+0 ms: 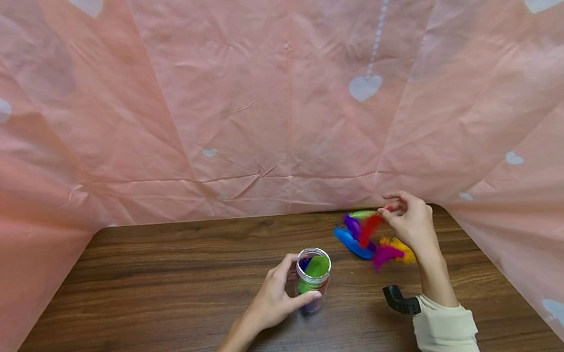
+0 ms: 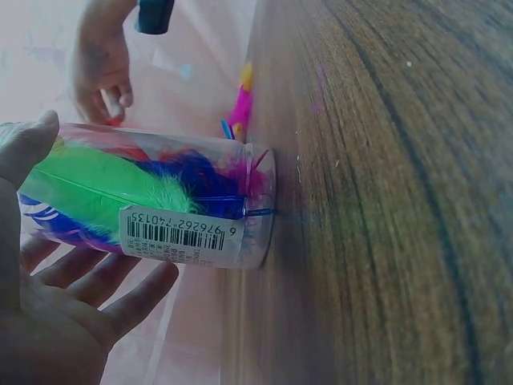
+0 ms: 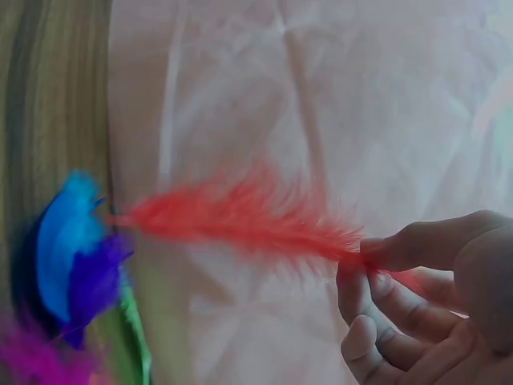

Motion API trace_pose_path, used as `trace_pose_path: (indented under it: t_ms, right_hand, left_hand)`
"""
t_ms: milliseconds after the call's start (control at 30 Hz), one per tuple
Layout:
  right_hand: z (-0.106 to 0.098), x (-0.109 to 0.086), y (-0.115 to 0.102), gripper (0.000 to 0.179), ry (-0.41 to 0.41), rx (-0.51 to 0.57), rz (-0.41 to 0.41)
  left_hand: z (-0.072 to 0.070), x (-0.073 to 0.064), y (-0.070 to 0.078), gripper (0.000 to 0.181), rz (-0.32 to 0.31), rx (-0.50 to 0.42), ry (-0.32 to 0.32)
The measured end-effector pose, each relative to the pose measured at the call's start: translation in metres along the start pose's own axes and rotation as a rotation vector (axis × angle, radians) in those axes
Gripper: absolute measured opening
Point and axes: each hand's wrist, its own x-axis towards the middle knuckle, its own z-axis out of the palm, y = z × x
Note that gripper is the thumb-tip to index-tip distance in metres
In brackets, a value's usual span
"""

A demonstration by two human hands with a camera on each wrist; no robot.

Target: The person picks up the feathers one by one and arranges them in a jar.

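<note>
My left hand (image 1: pixel 275 297) grips a clear plastic jar (image 2: pixel 258 204), thumb on one side and fingers on the other. The jar stands upright and uncapped on the table. Green, blue, red and pink feathers show through its wall, and a barcode label (image 2: pixel 180 235) faces the left wrist camera. At the right, my right hand (image 1: pixel 413 224) pinches a red feather (image 3: pixel 240 220) by one end between thumb and fingertips. That feather hangs over a loose pile with a blue feather (image 1: pixel 353 242), a purple feather (image 3: pixel 94 277), a magenta feather (image 1: pixel 387 255) and a yellow feather (image 1: pixel 405 249).
A light green feather (image 1: pixel 361 214) lies by the back edge of the brown wood table (image 1: pixel 173 286). Pink cloth (image 1: pixel 260 108) with white hearts hangs behind and along both sides. A black wrist mount (image 1: pixel 401 300) juts from the right sleeve (image 1: pixel 444 324).
</note>
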Motion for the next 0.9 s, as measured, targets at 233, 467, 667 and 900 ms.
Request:
trace_pose_path:
  t_ms: [233, 467, 667, 900]
  right_hand:
    - [-0.008, -0.007, -0.023, 0.023, 0.09, 0.046, -0.079]
    - [-0.012, -0.012, -0.04, 0.022, 0.232, 0.152, -0.137]
    - [-0.016, -0.017, -0.054, 0.022, 0.283, 0.256, -0.176]
    - [-0.019, -0.024, -0.072, 0.021, 0.266, 0.365, -0.167]
  left_hand:
    - [0.0, 0.0, 0.0, 0.056, 0.008, -0.006, 0.006]
    - [0.0, 0.0, -0.001, 0.055, 0.009, 0.002, 0.01]
    - [0.0, 0.0, -0.002, 0.054, 0.013, 0.012, 0.011]
    - [-0.001, 0.001, -0.002, 0.052, 0.029, 0.005, 0.011]
